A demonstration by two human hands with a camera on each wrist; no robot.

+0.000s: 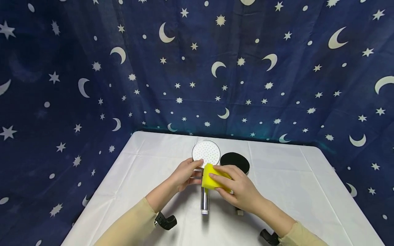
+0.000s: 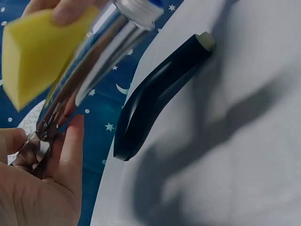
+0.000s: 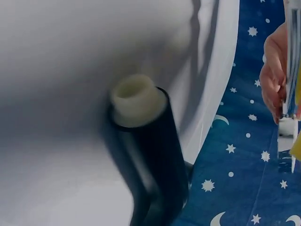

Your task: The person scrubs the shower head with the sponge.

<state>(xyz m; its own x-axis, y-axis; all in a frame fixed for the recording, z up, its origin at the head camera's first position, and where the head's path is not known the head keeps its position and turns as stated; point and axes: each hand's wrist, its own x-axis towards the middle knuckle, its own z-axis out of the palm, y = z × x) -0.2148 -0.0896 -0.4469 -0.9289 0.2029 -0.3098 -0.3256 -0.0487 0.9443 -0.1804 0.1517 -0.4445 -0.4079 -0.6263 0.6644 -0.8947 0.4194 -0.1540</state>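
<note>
A chrome shower head [image 1: 205, 151] with a round white spray face is raised over the table, its handle [image 2: 101, 54] pointing toward the person. My left hand [image 1: 185, 173] grips it at the neck, thumb on the rim of the face. A yellow sponge [image 1: 211, 177] is pinched in my right hand [image 1: 241, 188], right at the upper part of the chrome handle. In the right wrist view only a strip of the sponge and the chrome handle shows at the right edge.
A black shower head [image 1: 235, 162] lies on the white-covered table [image 1: 295, 198], just right of the chrome one and partly behind my right hand. A dark blue curtain [image 1: 197, 68] with moons and stars stands behind the table and at its left.
</note>
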